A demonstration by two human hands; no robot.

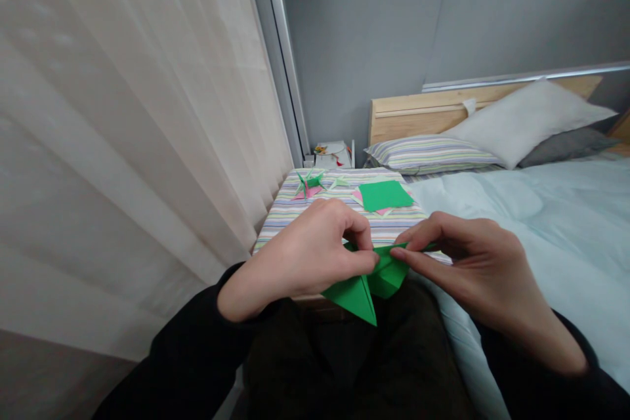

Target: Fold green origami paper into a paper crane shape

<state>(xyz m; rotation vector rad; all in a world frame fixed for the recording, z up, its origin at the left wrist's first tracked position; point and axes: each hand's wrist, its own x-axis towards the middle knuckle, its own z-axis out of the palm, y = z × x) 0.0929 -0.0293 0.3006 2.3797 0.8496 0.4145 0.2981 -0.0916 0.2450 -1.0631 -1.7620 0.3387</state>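
Note:
My left hand (305,252) and my right hand (472,262) pinch opposite sides of a folded green origami paper (367,289), with fingertips almost meeting along its top fold. A pointed flap hangs down towards my lap. Beyond my hands, a flat green paper square (385,195) lies on a striped cloth (339,226), partly covering pink paper (355,197). A spiky green-and-pink paper figure (309,185) sits further left on the same cloth. Neither hand touches these.
A sheer white curtain (123,144) fills the left side. To the right is a bed with pale blue bedding (556,210), a striped pillow (428,154), a white pillow (526,121), and a wooden headboard (418,111). Small items (333,155) stand beyond the cloth.

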